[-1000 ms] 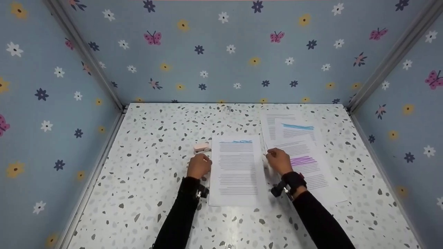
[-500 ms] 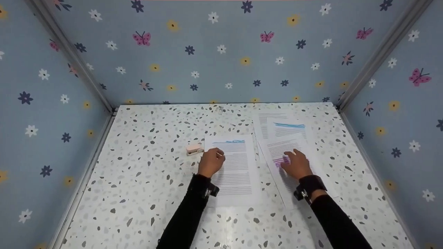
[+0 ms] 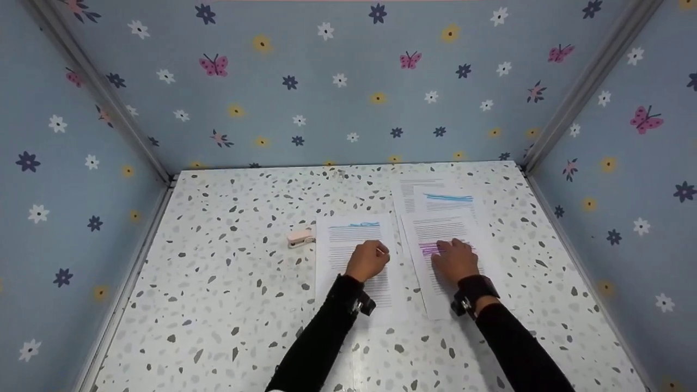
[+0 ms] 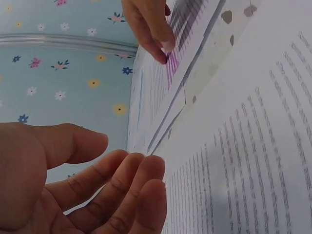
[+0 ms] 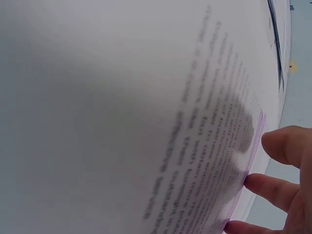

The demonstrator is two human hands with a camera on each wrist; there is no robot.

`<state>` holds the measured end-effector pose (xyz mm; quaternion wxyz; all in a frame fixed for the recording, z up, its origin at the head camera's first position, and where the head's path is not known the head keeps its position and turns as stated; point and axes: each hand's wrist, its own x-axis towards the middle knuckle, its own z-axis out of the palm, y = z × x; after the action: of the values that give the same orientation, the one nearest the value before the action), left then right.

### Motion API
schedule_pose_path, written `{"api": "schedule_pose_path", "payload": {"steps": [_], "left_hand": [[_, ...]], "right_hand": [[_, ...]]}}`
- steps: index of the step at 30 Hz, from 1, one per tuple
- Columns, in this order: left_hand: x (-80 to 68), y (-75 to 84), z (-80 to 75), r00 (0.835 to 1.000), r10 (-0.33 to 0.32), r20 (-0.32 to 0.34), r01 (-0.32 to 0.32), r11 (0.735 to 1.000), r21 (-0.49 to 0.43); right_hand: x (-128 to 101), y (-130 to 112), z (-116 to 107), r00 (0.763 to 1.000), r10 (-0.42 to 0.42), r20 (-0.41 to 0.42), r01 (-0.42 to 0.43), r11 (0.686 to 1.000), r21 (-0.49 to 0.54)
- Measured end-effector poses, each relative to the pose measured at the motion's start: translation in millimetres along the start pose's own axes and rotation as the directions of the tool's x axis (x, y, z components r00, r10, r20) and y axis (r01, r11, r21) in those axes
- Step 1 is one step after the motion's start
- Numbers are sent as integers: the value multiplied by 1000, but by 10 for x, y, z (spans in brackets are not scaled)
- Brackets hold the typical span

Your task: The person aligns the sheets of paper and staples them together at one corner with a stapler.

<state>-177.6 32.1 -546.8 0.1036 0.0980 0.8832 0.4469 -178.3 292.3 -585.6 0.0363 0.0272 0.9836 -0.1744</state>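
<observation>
My left hand (image 3: 369, 260) hovers over a printed sheet with a blue highlighter mark (image 3: 348, 235). In the left wrist view its fingers (image 4: 122, 183) are loosely bent, with a gap to the thumb and nothing held. To the right, my right hand (image 3: 457, 262) rests its fingertips on a printed sheet with purple highlighting (image 3: 435, 226). The right wrist view shows those fingers (image 5: 273, 190) spread and touching the purple lines, with the thumb apart from them. Part of the purple band is hidden under the hand.
Behind the purple-marked sheet lie a sheet with blue stripes (image 3: 448, 198) and another printed sheet (image 3: 404, 190), partly overlapped. A small pale pink stapler (image 3: 300, 238) sits left of the near sheet. Patterned walls (image 3: 348, 109) enclose the speckled table (image 3: 228, 305).
My left hand has moved right, from the blue-marked sheet's left edge to over it. My right hand went onto the purple-marked sheet, which has turned straighter. The head view has shifted slightly.
</observation>
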Motion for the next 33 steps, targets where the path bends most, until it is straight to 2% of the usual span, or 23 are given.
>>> {"api": "schedule_pose_path", "payload": {"steps": [6, 9, 13, 17, 22, 28, 33], "left_hand": [[80, 125, 200, 999, 3, 45, -3, 1000, 6], [121, 166, 279, 997, -18, 72, 19, 1000, -14], [174, 212, 363, 990, -93, 106, 101, 992, -74], [235, 273, 443, 980, -164, 111, 169, 985, -36], [303, 316, 503, 972, -194, 136, 195, 981, 8], [328, 320, 558, 960, -224, 171, 224, 974, 18], [331, 360, 564, 970, -196, 147, 195, 981, 19]], "right_hand": [[59, 29, 104, 999, -15, -53, 14, 1000, -21], [77, 31, 96, 998, -27, -58, 26, 999, -19], [70, 56, -62, 998, 18, -64, -16, 1000, 24], [86, 237, -280, 991, 105, -83, -100, 993, 62], [107, 495, -487, 978, 209, -26, -205, 971, 125], [42, 629, -537, 962, 260, 80, -269, 950, 156], [36, 638, -554, 959, 274, 76, -284, 940, 189]]}}
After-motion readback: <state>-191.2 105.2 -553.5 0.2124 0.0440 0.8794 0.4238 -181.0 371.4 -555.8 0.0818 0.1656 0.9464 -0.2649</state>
